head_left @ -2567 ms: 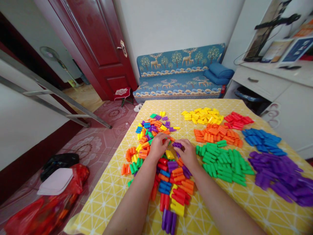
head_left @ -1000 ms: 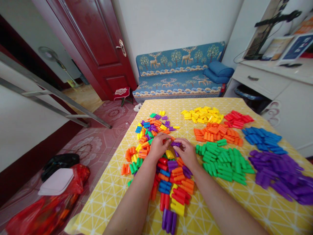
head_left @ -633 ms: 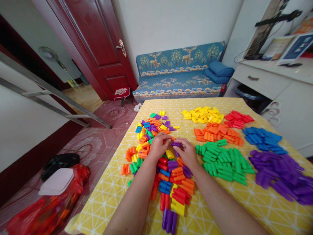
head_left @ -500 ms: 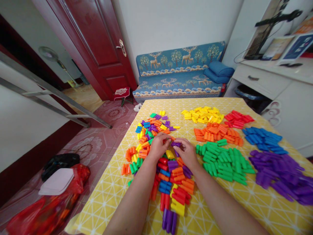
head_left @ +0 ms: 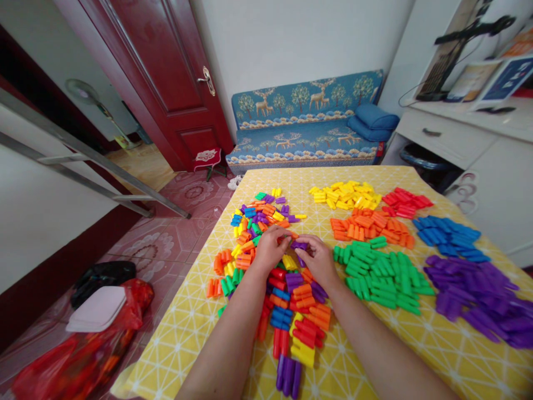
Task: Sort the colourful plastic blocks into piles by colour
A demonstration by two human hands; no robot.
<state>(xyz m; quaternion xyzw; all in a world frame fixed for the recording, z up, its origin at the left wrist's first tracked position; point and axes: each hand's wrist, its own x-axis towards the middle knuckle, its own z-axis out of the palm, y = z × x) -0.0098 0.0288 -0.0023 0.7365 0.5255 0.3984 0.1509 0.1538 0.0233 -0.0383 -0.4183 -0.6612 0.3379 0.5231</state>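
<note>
Over a mixed pile of coloured plastic building blocks [head_left: 280, 295], my two hands are close together. My right hand [head_left: 318, 258] pinches a purple building block [head_left: 300, 245] between thumb and fingers. My left hand [head_left: 270, 248] is closed, its fingertips at an orange building block [head_left: 293, 235] that is partly hidden by the fingers. Beneath the hands lies a yellow block [head_left: 288, 263], among red, blue, green and orange ones. A purple block [head_left: 288, 376] sits at the near end of the pile.
Sorted heaps lie on the right of the yellow tablecloth [head_left: 179, 344]: yellow [head_left: 347, 194], red [head_left: 406, 203], orange [head_left: 372, 226], green [head_left: 383, 275], blue [head_left: 449, 238] and purple [head_left: 478, 297]. Beyond the table is a blue sofa [head_left: 291, 145]; red bags [head_left: 70, 361] lie on the floor at left.
</note>
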